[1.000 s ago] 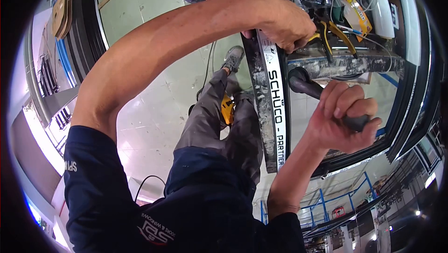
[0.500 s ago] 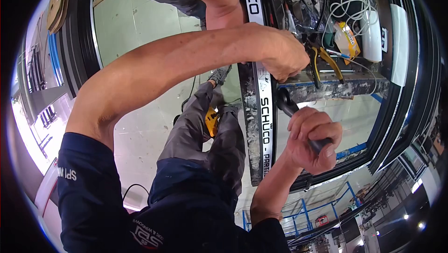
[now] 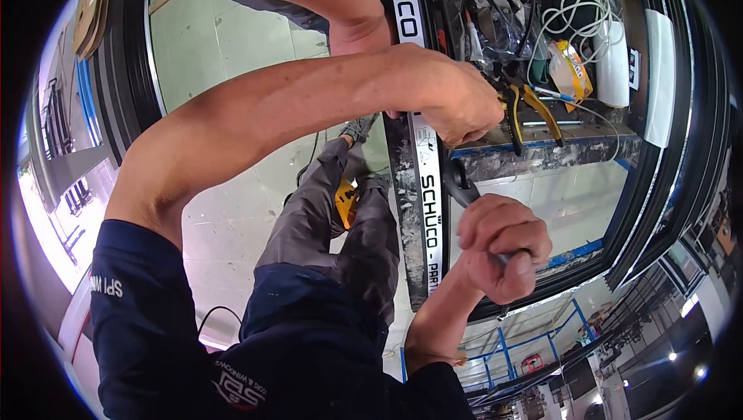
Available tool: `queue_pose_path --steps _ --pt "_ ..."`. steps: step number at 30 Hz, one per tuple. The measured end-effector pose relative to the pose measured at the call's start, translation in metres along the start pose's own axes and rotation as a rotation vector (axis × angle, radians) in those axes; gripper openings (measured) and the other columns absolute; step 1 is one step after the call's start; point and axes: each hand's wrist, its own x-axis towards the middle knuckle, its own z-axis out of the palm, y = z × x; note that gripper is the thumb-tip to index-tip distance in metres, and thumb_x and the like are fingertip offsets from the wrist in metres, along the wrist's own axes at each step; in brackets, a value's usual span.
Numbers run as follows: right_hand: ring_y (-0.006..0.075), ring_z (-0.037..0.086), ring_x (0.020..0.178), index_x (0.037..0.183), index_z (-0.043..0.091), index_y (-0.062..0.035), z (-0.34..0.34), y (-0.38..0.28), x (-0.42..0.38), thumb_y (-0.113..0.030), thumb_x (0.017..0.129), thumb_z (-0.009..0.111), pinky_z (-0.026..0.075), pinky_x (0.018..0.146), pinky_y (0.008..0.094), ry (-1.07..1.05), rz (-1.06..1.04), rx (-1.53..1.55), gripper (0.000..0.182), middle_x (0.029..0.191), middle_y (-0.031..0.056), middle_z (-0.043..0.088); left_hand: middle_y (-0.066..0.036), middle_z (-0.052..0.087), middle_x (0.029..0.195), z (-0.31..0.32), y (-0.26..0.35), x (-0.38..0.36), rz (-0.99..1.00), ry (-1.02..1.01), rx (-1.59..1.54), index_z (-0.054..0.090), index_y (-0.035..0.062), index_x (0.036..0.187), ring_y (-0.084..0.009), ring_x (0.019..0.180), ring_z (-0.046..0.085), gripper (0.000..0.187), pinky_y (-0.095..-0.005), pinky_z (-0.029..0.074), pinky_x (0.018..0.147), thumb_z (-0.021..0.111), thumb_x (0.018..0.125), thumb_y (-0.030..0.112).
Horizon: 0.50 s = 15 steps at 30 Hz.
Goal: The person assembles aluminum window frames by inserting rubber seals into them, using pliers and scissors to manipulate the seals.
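Observation:
My right hand [image 3: 507,246] is wrapped round the handle of a dark tool with a rounded, curved head [image 3: 461,184]. That head lies against the inner edge of a black profile with white SCHUCO-printed tape [image 3: 428,203]. Reaching across the profile, my left hand [image 3: 457,102] has its fingers curled down just above the tool head; whatever they hold is hidden beneath them. Close to its fingertips are yellow-handled pliers [image 3: 538,110] on a worn, paint-marked support [image 3: 549,153].
Another person's forearm [image 3: 352,10] comes in from the top, its hand behind my left arm. White cable [image 3: 576,13], an orange-white packet [image 3: 571,72] and a white roll [image 3: 613,72] lie on the support. A yellow tool [image 3: 346,202] shows near my legs.
My right hand and the dark tool have shifted slightly left and down. The left hand keeps its place over the profile, and the whole view has moved a little.

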Motion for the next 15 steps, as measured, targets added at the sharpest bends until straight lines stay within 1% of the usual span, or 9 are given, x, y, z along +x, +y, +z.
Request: queue_pose_path --steps 2,3,5,8,11,15 --pt "0.0177 0.040 0.036 0.064 0.047 0.0002 0.001 0.001 0.005 -0.021 0.089 0.055 0.033 0.037 0.0296 -0.096 0.000 -0.033 0.034 0.047 0.0094 0.045 -0.013 0.069 0.077 -0.003 0.004 -0.007 0.008 0.053 0.017 0.074 0.0032 0.084 -0.0285 0.081 0.068 0.013 -0.0415 0.054 0.074 0.070 0.077 0.014" --pt "0.0180 0.038 0.034 0.062 0.046 -0.0003 0.002 0.003 0.005 -0.020 0.088 0.054 0.033 0.037 0.0303 -0.035 -0.024 -0.080 0.035 0.045 0.0092 0.044 -0.013 0.069 0.076 -0.003 0.003 -0.007 0.007 0.063 0.020 0.073 0.0024 0.082 -0.0286 0.080 0.068 0.012 -0.0414 0.053 0.073 0.069 0.078 0.013" --pt "0.0180 0.037 0.035 0.062 0.046 -0.0004 0.005 0.008 0.006 -0.021 0.089 0.054 0.032 0.037 0.0306 0.028 -0.055 -0.050 0.035 0.046 0.0091 0.044 -0.013 0.068 0.073 -0.001 0.002 -0.006 0.004 0.083 0.023 0.071 0.0010 0.076 -0.0288 0.078 0.068 0.012 -0.0413 0.053 0.072 0.068 0.078 0.013" --pt "0.0179 0.037 0.036 0.062 0.046 -0.0004 0.004 0.013 0.005 -0.022 0.089 0.054 0.030 0.038 0.0308 0.098 -0.048 -0.016 0.035 0.046 0.0089 0.043 -0.009 0.071 0.084 -0.011 0.007 -0.008 -0.073 -0.048 -0.005 0.074 0.0026 0.090 -0.0267 0.080 0.069 0.014 -0.0398 0.056 0.069 0.066 0.081 0.011" --pt "0.0174 0.036 0.037 0.062 0.046 -0.0004 0.001 0.011 0.000 -0.023 0.089 0.054 0.029 0.038 0.0305 0.121 -0.054 0.005 0.036 0.047 0.0090 0.043 -0.015 0.067 0.073 -0.006 0.002 -0.008 0.038 0.043 -0.012 0.069 -0.0009 0.078 -0.0305 0.068 0.068 0.013 -0.0413 0.053 0.060 0.062 0.081 0.010" --pt "0.0168 0.035 0.037 0.062 0.045 -0.0001 0.007 0.018 0.011 -0.023 0.089 0.052 0.029 0.037 0.0303 0.091 -0.042 -0.011 0.036 0.047 0.0092 0.043 -0.015 0.068 0.073 -0.011 0.006 -0.007 -0.021 -0.048 0.029 0.069 -0.0009 0.083 -0.0311 0.071 0.068 0.013 -0.0429 0.054 0.062 0.063 0.082 0.010"
